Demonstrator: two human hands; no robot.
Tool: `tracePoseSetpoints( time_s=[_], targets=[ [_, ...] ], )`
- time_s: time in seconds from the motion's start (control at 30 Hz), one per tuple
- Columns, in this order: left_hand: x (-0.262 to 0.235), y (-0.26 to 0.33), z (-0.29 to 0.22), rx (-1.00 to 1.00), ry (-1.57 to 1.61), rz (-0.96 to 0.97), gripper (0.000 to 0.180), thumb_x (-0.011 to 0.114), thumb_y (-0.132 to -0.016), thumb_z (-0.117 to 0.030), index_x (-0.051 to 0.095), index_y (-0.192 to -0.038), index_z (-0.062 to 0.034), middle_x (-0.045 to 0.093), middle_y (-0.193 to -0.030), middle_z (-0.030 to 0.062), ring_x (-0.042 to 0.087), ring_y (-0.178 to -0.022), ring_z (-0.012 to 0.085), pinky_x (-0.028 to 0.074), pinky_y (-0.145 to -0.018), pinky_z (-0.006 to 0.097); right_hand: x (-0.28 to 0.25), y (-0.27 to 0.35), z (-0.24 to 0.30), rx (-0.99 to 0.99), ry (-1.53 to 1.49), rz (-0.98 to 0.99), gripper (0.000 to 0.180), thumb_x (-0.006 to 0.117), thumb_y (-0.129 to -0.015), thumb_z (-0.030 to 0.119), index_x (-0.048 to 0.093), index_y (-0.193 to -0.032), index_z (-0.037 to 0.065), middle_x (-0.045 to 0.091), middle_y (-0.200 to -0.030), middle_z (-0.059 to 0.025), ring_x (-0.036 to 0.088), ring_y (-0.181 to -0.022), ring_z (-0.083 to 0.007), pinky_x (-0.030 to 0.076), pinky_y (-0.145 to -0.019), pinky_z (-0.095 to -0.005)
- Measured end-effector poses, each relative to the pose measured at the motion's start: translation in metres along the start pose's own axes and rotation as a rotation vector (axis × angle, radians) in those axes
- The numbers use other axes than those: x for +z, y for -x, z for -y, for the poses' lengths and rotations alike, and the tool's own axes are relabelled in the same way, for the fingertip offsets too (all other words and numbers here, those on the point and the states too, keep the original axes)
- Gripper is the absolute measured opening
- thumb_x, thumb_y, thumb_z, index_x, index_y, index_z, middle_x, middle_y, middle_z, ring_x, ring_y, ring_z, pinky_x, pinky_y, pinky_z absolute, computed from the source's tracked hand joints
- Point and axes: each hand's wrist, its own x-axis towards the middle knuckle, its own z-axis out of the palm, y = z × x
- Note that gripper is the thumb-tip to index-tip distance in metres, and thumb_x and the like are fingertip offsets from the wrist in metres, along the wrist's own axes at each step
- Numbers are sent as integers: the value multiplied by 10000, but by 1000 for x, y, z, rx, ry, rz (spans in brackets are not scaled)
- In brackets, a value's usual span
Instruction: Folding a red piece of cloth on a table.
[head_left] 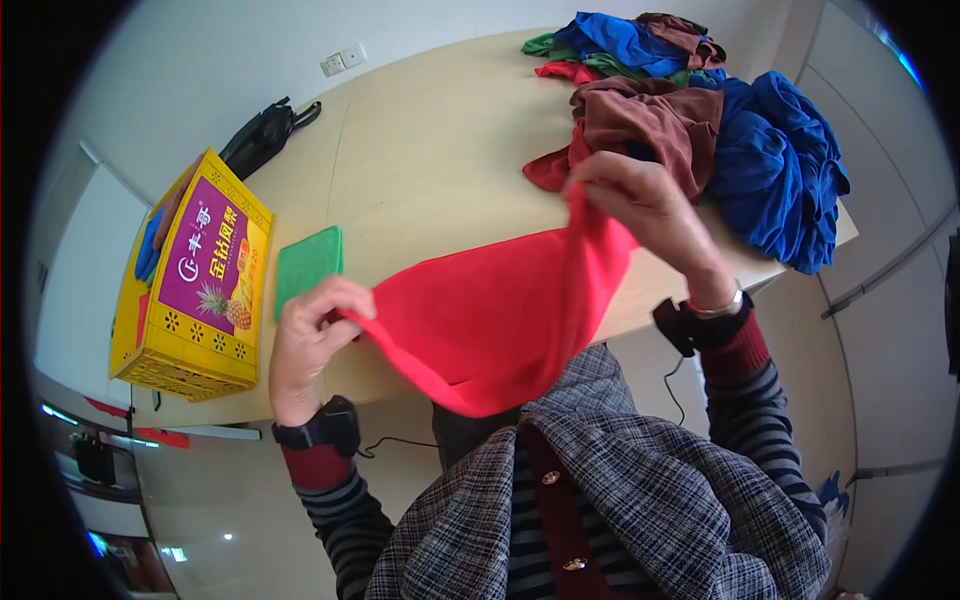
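Note:
A red cloth is stretched between my two hands, sagging in the middle over the table's front edge and my lap. My left hand pinches its left corner, close beside a folded green cloth lying flat on the table. Higher up and to the right, my right hand grips the other end, where the fabric bunches below the fingers. Just beyond that hand lies a heap of crumpled brown cloth, with some red cloth showing under its left side.
On the pale table, a yellow crate holding cloths stands at the left, with a black bag behind it. Crumpled blue cloth hangs over the right edge. A mixed cloth pile lies at the far right.

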Motion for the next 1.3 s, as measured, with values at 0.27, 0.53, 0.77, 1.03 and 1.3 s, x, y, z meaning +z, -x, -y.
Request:
tracePoseSetpoints(
  time_s=[0.27, 0.53, 0.77, 1.03, 1.3],
  targets=[
    [46, -53, -53, 208, -183, -82, 131, 664, -843, 57, 649, -943, -27, 668, -917, 36, 621, -857, 139, 490, -773, 262, 65, -47, 35, -112, -281, 200, 125, 572, -1042, 97, 638, -1105, 12, 648, -945, 9, 606, -868, -70, 512, -807, -244],
    [51, -63, -40, 131, 31, -140, 111, 687, -910, 7, 626, -996, -23, 663, -930, 21, 634, -870, 108, 523, -825, 266, 82, -62, 19, 86, -688, 289, 125, 574, -1057, 150, 628, -1124, 59, 633, -965, 37, 580, -872, -44, 494, -798, -214],
    [51, -64, -24, 117, 49, -154, 162, 624, -943, 78, 575, -1068, -13, 630, -1027, 29, 655, -966, 104, 578, -885, 274, 100, -60, 8, 52, -775, 259, 130, 574, -1053, 132, 618, -1133, 39, 629, -990, 24, 576, -951, -48, 487, -899, -230],
    [61, -68, -20, 150, 254, -207, 312, 689, -891, 80, 526, -1125, -47, 624, -1008, 17, 649, -930, 86, 540, -846, 246, 108, -62, 9, -4, -811, 257, 138, 552, -1058, 113, 611, -1159, 40, 628, -1056, 7, 575, -1037, -69, 474, -975, -251],
    [56, -72, -15, 78, 389, -139, 532, 722, -884, 55, 455, -1332, -50, 598, -1107, 55, 606, -916, 78, 519, -854, 235, 100, -64, 9, -66, -677, 412, 181, 526, -1064, 102, 602, -1214, 35, 635, -1107, -13, 573, -1114, -109, 454, -1039, -284]
  ],
)
